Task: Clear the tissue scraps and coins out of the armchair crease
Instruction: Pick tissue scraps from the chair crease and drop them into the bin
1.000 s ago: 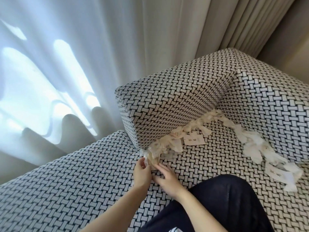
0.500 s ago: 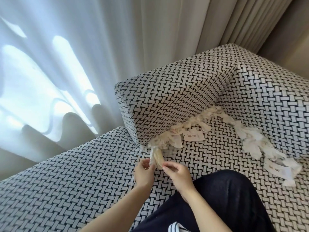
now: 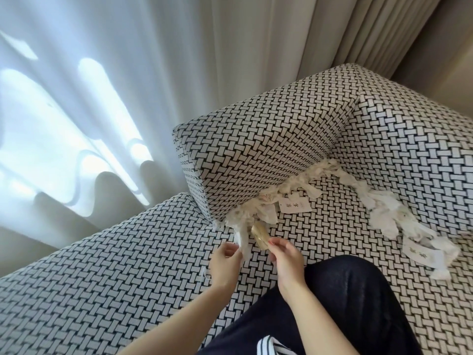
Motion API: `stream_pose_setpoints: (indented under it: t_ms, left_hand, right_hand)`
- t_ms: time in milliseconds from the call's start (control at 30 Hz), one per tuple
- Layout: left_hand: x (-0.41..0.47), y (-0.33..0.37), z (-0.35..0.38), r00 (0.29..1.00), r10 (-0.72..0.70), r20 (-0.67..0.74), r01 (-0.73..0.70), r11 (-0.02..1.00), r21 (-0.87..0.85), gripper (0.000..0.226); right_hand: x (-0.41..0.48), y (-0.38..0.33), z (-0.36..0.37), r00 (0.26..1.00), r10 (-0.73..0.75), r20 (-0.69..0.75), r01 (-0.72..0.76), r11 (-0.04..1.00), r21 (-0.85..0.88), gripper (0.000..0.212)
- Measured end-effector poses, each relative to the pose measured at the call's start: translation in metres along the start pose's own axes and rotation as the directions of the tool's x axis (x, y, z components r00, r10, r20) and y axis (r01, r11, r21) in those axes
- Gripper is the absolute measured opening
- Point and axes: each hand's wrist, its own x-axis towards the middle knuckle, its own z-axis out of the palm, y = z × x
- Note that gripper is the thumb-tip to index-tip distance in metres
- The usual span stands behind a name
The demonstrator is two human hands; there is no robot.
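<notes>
The armchair in black-and-white basket-weave fabric point(image 3: 268, 149) holds torn white tissue scraps point(image 3: 258, 211) packed along its crease; two printed paper slips lie among them; the left hand point(image 3: 226, 260) pinches one white strip just below the crease; the right hand point(image 3: 286, 257) grips a tan, gold-coloured flat piece point(image 3: 260, 233), its long axis slanting up-left toward the crease.

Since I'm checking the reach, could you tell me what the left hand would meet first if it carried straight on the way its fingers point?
Probably the tissue scraps at the near end of the crease: the left hand already pinches a strand trailing from them. Depth is uncertain.
</notes>
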Motion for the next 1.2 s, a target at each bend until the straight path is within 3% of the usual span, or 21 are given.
stream_pose_setpoints:
  t_ms: [300,567,767,867,1000,1200]
  left_hand:
    - [-0.011,0.008,0.002,0.998,0.048,0.038,-0.047,0.999,-0.025,0.013]
    - [-0.018,0.017,-0.001,0.997,0.074,0.021,-0.072,0.993,-0.089,0.024]
    - [-0.021,0.033,0.000,0.996,0.083,-0.012,-0.084,0.984,-0.157,0.021]
    - [-0.032,0.049,0.007,0.988,0.156,0.008,-0.152,0.971,-0.185,0.016]
    - [-0.055,0.077,0.024,0.970,0.225,0.090,-0.201,0.953,-0.226,0.017]
    - [-0.080,0.107,0.060,0.902,0.363,0.234,-0.336,0.930,-0.147,0.014]
  right_hand:
    - [-0.001,-0.006,-0.002,0.999,0.042,0.009,-0.043,0.980,0.195,0.016]
    - [-0.002,-0.007,-0.005,1.000,0.018,0.013,-0.021,0.969,0.247,0.016]
    - [-0.004,-0.018,-0.014,0.993,-0.120,0.021,0.117,0.988,0.104,0.014]
    - [-0.007,-0.034,-0.027,0.977,-0.208,0.035,0.208,0.978,0.018,0.014]
    - [-0.011,-0.061,-0.056,0.939,-0.343,0.028,0.344,0.935,-0.089,0.018]
    - [-0.035,-0.101,-0.127,0.833,-0.552,-0.038,0.538,0.823,-0.182,0.017]
